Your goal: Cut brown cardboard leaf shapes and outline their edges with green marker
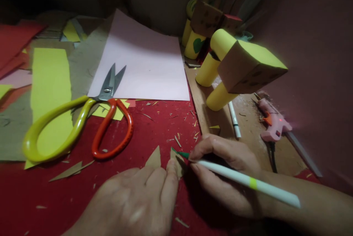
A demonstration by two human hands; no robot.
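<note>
Left hand: fingers flat and held together, gripping nothing, index tip pressing down on a brown scrap.
Right hand: fingers pinched round a pen.
Scrap: lies on the red sheet by the worktop's near edge, between the two hands.
Pen axis: runs from lower right up to the left, its green tip touching the scrap's upper corner, just right of the left index finger.
Nearer hand: both meet at the scrap.
Around: scissors well to the left, glue gun towards the right edge.

Scissors left of paper scrap, likely glue gun right, sheet behind.
</note>
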